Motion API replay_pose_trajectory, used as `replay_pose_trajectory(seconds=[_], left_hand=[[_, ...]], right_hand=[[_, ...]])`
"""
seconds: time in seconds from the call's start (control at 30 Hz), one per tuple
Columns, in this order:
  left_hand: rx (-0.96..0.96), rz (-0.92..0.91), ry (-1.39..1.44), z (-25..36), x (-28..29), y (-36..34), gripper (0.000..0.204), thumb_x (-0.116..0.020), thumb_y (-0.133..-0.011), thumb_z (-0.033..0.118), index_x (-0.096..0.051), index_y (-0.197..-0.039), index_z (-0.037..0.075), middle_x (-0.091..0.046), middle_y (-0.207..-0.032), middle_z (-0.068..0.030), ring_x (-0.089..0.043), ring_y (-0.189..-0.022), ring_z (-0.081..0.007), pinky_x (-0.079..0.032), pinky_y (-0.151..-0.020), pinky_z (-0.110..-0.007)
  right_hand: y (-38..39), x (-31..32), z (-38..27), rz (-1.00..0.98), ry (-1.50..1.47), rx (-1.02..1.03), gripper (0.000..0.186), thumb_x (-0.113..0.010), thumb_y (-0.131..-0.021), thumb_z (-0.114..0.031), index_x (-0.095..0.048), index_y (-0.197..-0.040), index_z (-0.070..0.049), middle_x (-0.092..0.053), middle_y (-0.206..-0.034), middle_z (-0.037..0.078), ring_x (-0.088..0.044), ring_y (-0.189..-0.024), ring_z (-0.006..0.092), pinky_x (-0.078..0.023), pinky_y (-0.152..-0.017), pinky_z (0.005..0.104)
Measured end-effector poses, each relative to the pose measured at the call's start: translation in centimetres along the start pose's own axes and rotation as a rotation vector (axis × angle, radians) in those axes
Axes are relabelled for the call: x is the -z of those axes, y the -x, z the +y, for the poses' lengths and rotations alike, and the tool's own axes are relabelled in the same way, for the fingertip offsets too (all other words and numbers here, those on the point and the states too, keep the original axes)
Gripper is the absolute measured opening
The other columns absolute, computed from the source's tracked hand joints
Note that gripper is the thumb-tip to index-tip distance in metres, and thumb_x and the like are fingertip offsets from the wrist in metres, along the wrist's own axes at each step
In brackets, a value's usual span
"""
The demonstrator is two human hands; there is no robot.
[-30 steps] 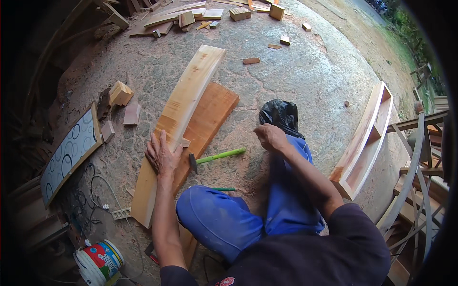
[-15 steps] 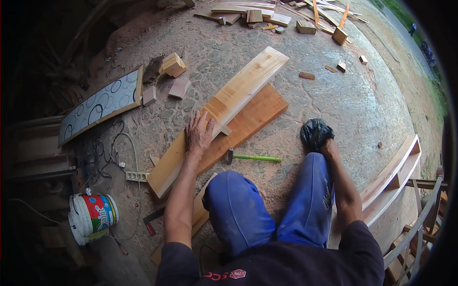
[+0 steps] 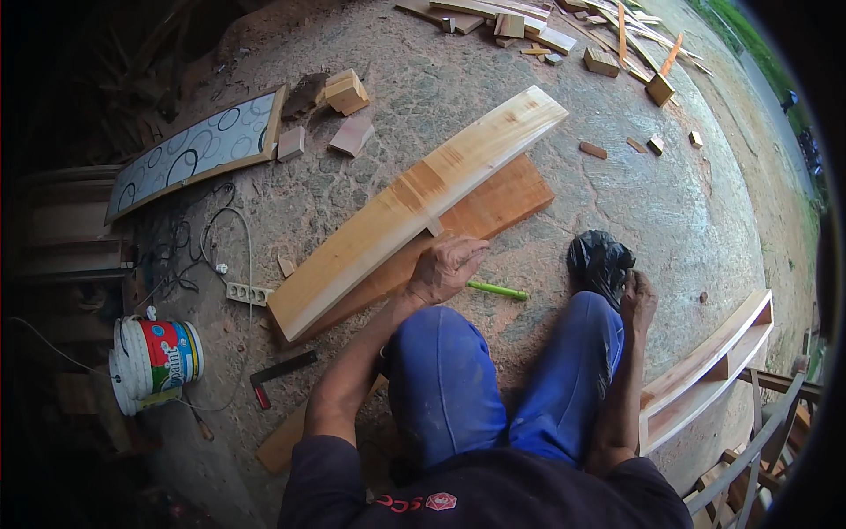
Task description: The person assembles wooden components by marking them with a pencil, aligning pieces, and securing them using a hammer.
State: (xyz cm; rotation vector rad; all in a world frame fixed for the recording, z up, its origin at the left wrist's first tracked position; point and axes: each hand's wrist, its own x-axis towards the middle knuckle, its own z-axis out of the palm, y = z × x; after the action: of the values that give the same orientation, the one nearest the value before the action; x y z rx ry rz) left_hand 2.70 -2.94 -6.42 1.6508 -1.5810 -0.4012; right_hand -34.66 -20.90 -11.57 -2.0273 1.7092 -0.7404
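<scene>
My left hand (image 3: 447, 267) is raised off the wood, near the head end of the green-handled hammer (image 3: 498, 290), whose head it hides. Its fingers are drawn together; anything in them is too small to make out. Just beyond it, a long pale wooden board (image 3: 370, 234) lies slantwise across a reddish-brown plank (image 3: 507, 201). A small wood piece (image 3: 434, 227) juts from the pale board's near side. My right hand (image 3: 637, 302) is closed beside a crumpled black plastic bag (image 3: 599, 263) by my right knee. Whether its fingers grip the bag's edge or something small cannot be seen.
A paint bucket (image 3: 159, 361), a power strip (image 3: 249, 294) and a square (image 3: 280, 377) are on the left. A circle-patterned panel (image 3: 198, 154) lies farther back. Wood offcuts (image 3: 602, 62) are scattered at the far side. A long wooden frame (image 3: 705, 375) stands at right.
My left hand has left the pale board and moved right, over the hammer's head. My right hand has drawn back from the bag's opening to its near right side.
</scene>
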Motion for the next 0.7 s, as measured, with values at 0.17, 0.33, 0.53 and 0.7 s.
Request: replay_pose_trajectory(seconds=[0.17, 0.33, 0.53, 0.7], left_hand=[[0.246, -0.214, 0.507, 1.5, -2.9, 0.5, 0.026, -0.07, -0.093, 0.016, -0.071, -0.113, -0.001, -0.075, -0.097, -0.0091, -0.071, -0.088, -0.0194, -0.056, -0.08, -0.031], [0.452, 0.006, 0.944, 0.2, -1.7, 1.4, 0.025, -0.066, -0.097, 0.015, -0.071, -0.114, -0.004, -0.073, -0.093, -0.0054, -0.068, -0.082, -0.0123, -0.054, -0.074, -0.026], [0.514, 0.322, 1.231, -1.5, -1.6, 3.1, 0.021, -0.067, -0.097, 0.013, -0.07, -0.112, -0.001, -0.07, -0.087, -0.0029, -0.063, -0.076, -0.0104, -0.052, -0.071, -0.026], [0.424, 0.418, 0.845, -3.4, -1.9, 3.1, 0.013, -0.064, -0.099, 0.014, -0.067, -0.103, 0.002, -0.066, -0.087, -0.0001, -0.058, -0.078, -0.0062, -0.05, -0.072, -0.025]], right_hand=[[5.6, -4.7, -13.3, -0.595, -1.121, -0.253, 0.019, -0.065, -0.098, -0.015, -0.062, -0.112, -0.003, -0.071, -0.094, 0.008, -0.068, -0.081, 0.0153, -0.055, -0.073, 0.0294], [7.0, -10.7, -20.5, -0.815, -1.362, -0.382, 0.023, -0.069, -0.097, -0.025, -0.059, -0.095, -0.005, -0.069, -0.08, 0.006, -0.066, -0.066, 0.0136, -0.053, -0.057, 0.0251], [7.8, -14.2, -24.1, -0.843, -1.514, -0.545, 0.028, -0.071, -0.096, -0.03, -0.056, -0.082, -0.011, -0.059, -0.065, 0.001, -0.052, -0.049, 0.0089, -0.042, -0.045, 0.0224], [7.9, -15.2, -24.0, -0.939, -1.357, -0.408, 0.039, -0.067, -0.097, -0.044, -0.059, -0.085, -0.008, -0.056, -0.061, 0.001, -0.052, -0.049, 0.0095, -0.043, -0.047, 0.0244]])
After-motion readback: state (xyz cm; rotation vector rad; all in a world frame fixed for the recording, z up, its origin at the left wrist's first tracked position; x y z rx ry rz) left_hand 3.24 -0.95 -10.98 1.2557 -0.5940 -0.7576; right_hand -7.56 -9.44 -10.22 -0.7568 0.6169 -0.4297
